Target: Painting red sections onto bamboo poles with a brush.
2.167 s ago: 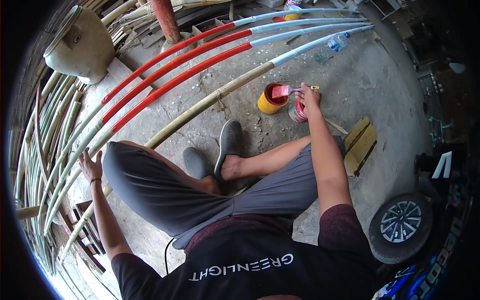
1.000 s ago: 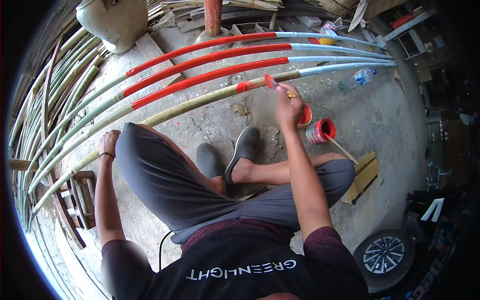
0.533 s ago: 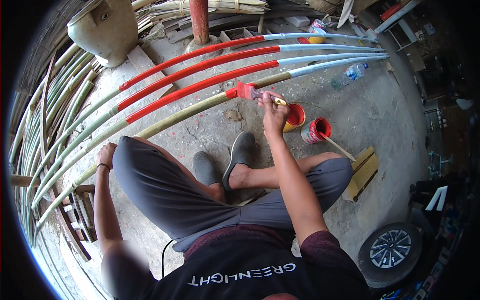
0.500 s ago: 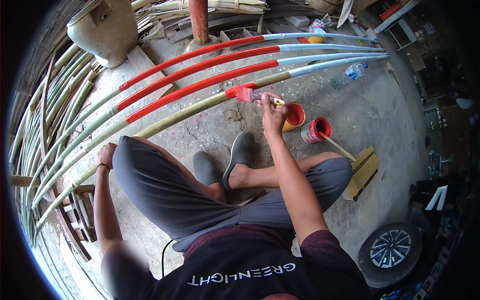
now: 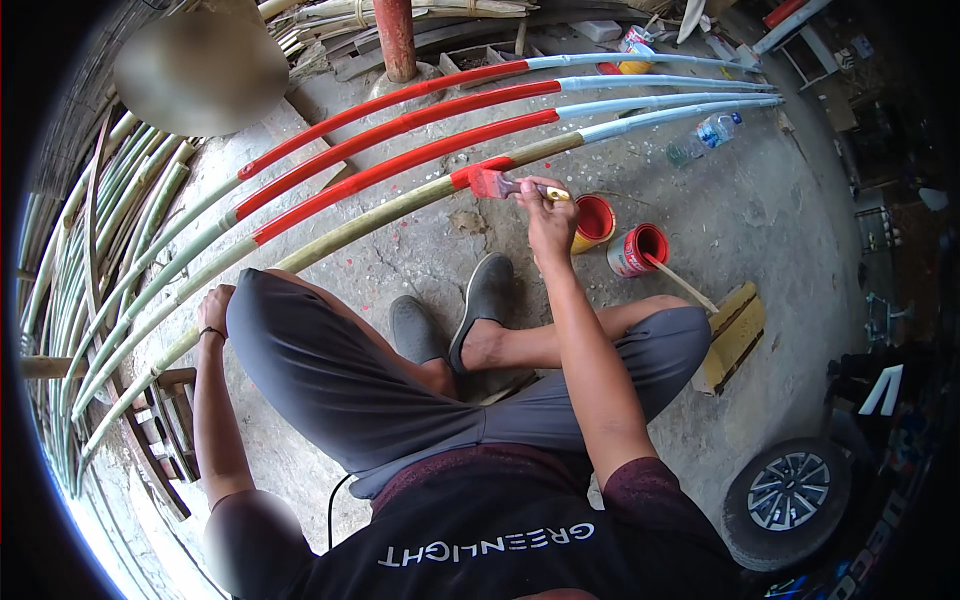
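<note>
My right hand (image 5: 551,225) grips a paintbrush (image 5: 507,187) by its handle, the bristles loaded with red paint. The bristles lie against the nearest bamboo pole (image 5: 385,215), on a short wet red patch along its middle. This pole is bare tan on both sides of the patch and pale blue at its far right end. Beside my left knee, my left hand (image 5: 216,308) is closed round the same pole. Three more bamboo poles (image 5: 400,163) run alongside, each with a long red band, pale blue to the right and pale green to the left.
Two open cans of red paint, a yellow one (image 5: 594,222) and another (image 5: 638,250) with a stick in it, stand right of my right hand. Beyond are a plastic bottle (image 5: 705,138), a yellow wooden block (image 5: 730,340) and a wheel (image 5: 788,492). More bamboo (image 5: 150,205) lies left.
The red patch on the nearest pole shows farther to the right along its upper side. My right hand and the brush have shifted only slightly; my left hand stays on the pole.
</note>
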Demonstrator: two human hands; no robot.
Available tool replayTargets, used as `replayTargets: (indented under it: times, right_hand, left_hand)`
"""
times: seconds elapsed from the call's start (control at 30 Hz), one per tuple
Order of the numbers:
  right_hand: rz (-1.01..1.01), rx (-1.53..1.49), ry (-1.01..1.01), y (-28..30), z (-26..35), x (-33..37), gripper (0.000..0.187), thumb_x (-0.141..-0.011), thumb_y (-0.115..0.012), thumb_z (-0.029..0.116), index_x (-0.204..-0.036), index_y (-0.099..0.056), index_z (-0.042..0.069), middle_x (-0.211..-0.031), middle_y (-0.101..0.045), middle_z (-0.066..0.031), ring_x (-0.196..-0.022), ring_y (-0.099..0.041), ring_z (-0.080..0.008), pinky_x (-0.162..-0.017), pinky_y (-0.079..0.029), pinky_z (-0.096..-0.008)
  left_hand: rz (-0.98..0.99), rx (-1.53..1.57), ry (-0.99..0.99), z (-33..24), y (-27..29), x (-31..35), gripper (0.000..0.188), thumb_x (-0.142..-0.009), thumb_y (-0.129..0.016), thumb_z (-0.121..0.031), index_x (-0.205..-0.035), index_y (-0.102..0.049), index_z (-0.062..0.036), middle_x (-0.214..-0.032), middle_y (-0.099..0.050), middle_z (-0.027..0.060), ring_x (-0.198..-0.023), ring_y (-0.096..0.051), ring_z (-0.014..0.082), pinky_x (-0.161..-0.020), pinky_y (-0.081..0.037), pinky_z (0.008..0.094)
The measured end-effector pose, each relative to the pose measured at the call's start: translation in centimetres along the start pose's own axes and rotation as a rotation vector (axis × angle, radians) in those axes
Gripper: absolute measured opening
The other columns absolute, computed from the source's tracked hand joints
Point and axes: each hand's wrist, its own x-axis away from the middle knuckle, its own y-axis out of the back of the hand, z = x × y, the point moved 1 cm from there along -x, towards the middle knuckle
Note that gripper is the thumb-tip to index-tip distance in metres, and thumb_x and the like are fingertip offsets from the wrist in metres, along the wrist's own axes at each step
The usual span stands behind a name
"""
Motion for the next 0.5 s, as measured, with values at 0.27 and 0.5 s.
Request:
replayTargets:
  times: [0.27, 0.5]
  right_hand:
    - [0.026, 0.194, 0.145, -1.0, 0.8, -0.2, 0.012, -0.091, -0.07, 0.012, -0.094, -0.068, 0.001, -0.081, -0.069, -0.0052, -0.073, -0.064, -0.01, -0.066, -0.05, -0.0254]
    - [-0.086, 0.165, 0.169, 0.9, 1.6, -3.0, 0.014, -0.091, -0.069, 0.013, -0.096, -0.067, 0.0, -0.083, -0.069, -0.0066, -0.076, -0.066, -0.0123, -0.069, -0.053, -0.0269]
  left_hand:
    - [-0.143, -0.016, -0.031, -0.3, -0.2, 0.8, 0.026, -0.088, -0.055, -0.03, -0.081, -0.067, -0.0078, -0.083, -0.067, 0.0224, -0.084, -0.066, 0.0416, -0.071, -0.051, 0.0494]
    - [-0.102, -0.011, -0.017, 0.1, -0.4, 0.4, 0.028, -0.089, -0.054, -0.032, -0.081, -0.067, -0.0076, -0.085, -0.068, 0.0224, -0.084, -0.066, 0.0417, -0.071, -0.051, 0.0496]
